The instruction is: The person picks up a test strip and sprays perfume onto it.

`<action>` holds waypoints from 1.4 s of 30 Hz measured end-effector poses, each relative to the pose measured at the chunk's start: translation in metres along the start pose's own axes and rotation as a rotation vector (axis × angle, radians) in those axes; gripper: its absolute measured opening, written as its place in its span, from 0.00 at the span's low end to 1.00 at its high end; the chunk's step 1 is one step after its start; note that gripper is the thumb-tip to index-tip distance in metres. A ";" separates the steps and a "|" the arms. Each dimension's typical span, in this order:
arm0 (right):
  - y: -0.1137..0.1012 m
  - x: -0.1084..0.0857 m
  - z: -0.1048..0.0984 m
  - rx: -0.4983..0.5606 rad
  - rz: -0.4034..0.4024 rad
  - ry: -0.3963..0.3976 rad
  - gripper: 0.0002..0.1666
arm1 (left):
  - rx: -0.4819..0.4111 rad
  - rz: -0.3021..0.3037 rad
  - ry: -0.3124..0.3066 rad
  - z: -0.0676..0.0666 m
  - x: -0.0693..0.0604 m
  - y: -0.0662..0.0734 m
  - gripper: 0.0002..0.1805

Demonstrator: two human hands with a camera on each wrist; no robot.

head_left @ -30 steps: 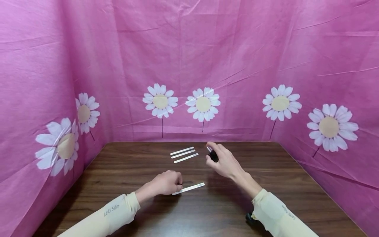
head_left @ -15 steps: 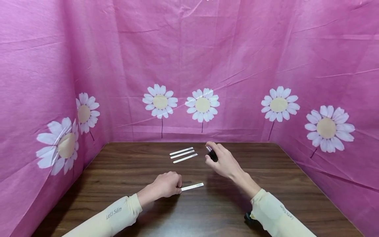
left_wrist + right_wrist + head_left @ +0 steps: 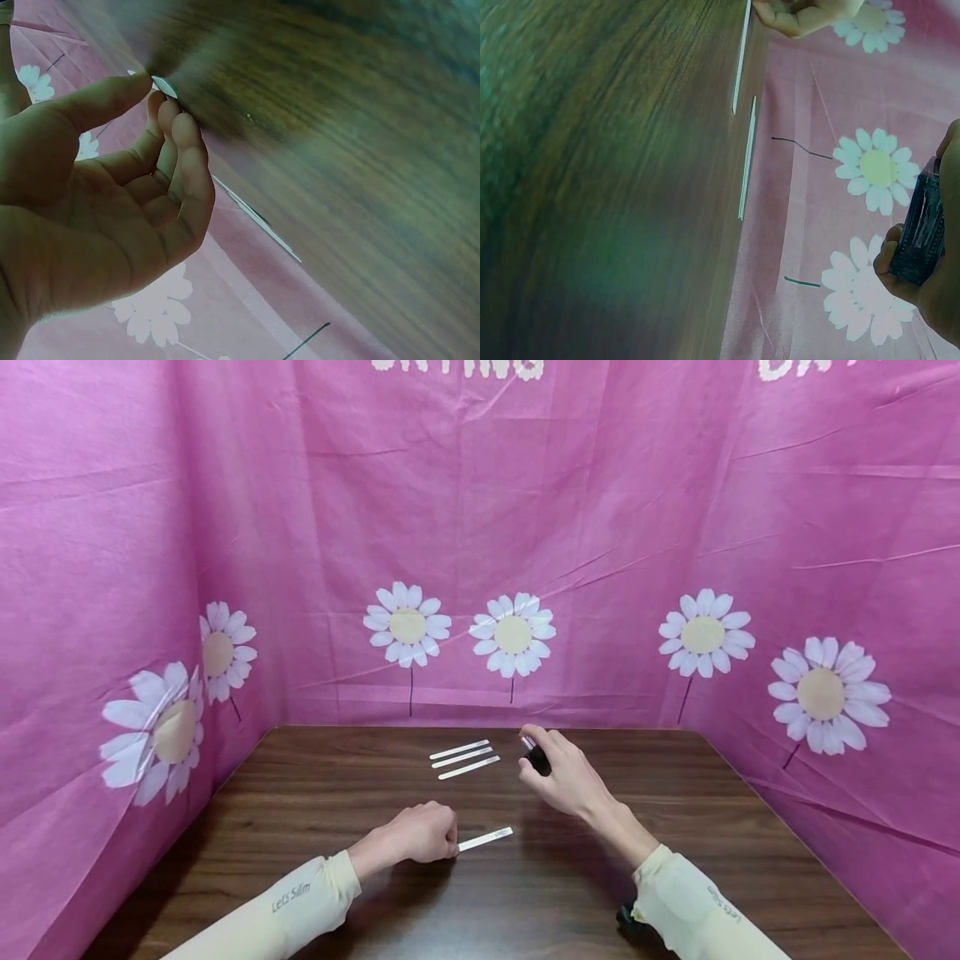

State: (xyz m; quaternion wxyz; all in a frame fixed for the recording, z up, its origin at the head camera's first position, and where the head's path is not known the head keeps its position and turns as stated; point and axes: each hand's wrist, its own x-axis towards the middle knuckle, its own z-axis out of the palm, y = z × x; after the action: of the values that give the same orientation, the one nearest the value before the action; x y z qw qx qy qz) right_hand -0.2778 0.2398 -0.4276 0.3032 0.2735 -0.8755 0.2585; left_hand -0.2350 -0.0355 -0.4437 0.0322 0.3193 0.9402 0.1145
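My left hand (image 3: 423,833) pinches a narrow white paper strip (image 3: 486,840) by its left end, low over the table, with small print at the strip's far end. In the left wrist view the thumb and fingertips meet on the strip (image 3: 165,87). My right hand (image 3: 566,781), to the right and farther back, grips a small dark bottle (image 3: 537,758) with the index finger over its top. It looks like a perfume spray bottle; in the right wrist view the bottle (image 3: 921,229) appears dark and rectangular. Three similar white strips (image 3: 462,757) lie side by side near the back edge.
The dark wooden table (image 3: 337,785) is enclosed on three sides by a pink cloth (image 3: 600,510) printed with daisies. A black object (image 3: 633,920), partly hidden, shows beneath the right sleeve (image 3: 686,893).
My left fingers have taken hold of the strip's left end, and the strip has shifted slightly left. The right hand keeps its grip. The head view has tilted up, bringing in lettering on the cloth.
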 end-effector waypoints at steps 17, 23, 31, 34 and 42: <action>0.000 -0.002 0.000 0.003 0.002 -0.001 0.24 | 0.003 -0.054 -0.028 0.003 0.001 0.002 0.14; 0.000 -0.001 0.000 0.002 0.005 0.003 0.24 | 0.008 -0.050 -0.020 0.001 0.002 0.003 0.12; 0.000 0.001 0.000 0.003 -0.003 0.005 0.25 | -0.001 -0.069 -0.033 0.002 0.002 0.002 0.12; 0.000 0.001 0.000 0.002 -0.007 0.007 0.25 | -0.006 -0.076 -0.033 0.002 0.001 0.002 0.13; 0.001 0.001 0.000 -0.001 0.003 0.004 0.25 | -0.024 -0.070 -0.008 0.003 0.000 0.003 0.15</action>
State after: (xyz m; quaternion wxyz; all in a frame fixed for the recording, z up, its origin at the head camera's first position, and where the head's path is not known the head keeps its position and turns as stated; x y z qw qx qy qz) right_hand -0.2793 0.2398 -0.4272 0.3046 0.2718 -0.8754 0.2591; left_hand -0.2326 -0.0326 -0.4455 0.0438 0.2864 0.9491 0.1234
